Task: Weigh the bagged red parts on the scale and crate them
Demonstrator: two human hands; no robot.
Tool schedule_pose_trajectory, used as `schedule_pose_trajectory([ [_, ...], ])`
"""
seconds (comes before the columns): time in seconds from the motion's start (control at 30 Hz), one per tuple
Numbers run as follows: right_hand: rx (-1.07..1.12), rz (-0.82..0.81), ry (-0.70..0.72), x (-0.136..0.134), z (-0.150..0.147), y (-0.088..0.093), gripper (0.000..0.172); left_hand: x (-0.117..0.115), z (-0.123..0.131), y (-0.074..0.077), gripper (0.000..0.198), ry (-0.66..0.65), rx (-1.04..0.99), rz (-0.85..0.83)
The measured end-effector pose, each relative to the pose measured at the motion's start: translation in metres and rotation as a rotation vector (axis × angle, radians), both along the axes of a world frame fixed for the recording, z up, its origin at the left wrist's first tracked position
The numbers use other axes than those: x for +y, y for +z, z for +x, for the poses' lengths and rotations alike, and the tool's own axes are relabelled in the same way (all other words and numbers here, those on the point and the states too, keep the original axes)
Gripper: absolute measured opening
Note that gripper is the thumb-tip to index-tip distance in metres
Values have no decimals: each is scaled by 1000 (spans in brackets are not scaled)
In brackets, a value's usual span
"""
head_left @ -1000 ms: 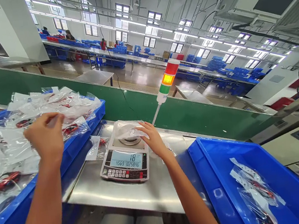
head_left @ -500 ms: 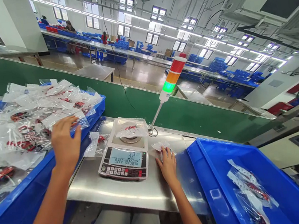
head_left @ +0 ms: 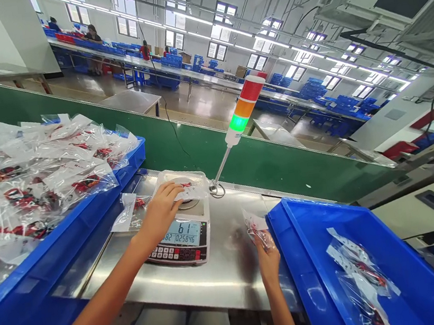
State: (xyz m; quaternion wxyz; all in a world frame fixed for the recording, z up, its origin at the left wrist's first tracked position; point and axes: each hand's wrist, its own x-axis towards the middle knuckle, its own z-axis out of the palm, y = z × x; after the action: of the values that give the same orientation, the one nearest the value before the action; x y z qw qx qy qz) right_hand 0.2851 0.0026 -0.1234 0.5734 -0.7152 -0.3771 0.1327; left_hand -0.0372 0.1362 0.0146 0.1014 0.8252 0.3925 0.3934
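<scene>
A digital scale (head_left: 200, 234) stands on the steel table, its display lit, with a clear packet (head_left: 192, 191) on its pan. My left hand (head_left: 161, 210) reaches over the scale, its fingers on that packet; whether they grip it is unclear. Raised off the table beside the right bin, my right hand (head_left: 269, 259) pinches a clear packet with red contents (head_left: 258, 231). Another packet (head_left: 127, 212) lies left of the scale. Many similar packets (head_left: 60, 156) are heaped in the left blue bin (head_left: 131, 165).
On the right a blue bin (head_left: 305, 257) holds several packets. Behind the scale stands a signal tower (head_left: 247, 105) with its green light on, before a green partition (head_left: 200, 159). People sit at far benches.
My left hand has moved right from the left bin to the packet on the scale. My right hand has lifted its packet off the table, toward the right bin. The display reading has changed.
</scene>
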Motion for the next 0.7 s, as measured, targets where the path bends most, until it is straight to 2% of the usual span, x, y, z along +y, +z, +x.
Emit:
schedule_pose_trajectory([
  [0.2,150,73,-23,-5,-9,16,72,4,10,-8,20,-48,109,28],
  [0.27,132,87,-26,-2,-16,29,70,6,16,-8,11,-66,105,52],
  [0.33,81,102,23,7,-28,51,63,11,19,-4,11,-28,40,46],
  [0.43,-79,164,238,34,-56,98,46,21,12,15,8,143,-170,-58],
  [0.53,-334,192,503,74,-87,141,37,22,-18,43,1,351,-407,-176],
  [0.6,-551,88,597,101,-106,157,45,13,-48,60,2,494,-519,-181],
  [0.7,-834,-116,660,125,-127,162,54,-8,-98,80,4,765,-563,-63],
])
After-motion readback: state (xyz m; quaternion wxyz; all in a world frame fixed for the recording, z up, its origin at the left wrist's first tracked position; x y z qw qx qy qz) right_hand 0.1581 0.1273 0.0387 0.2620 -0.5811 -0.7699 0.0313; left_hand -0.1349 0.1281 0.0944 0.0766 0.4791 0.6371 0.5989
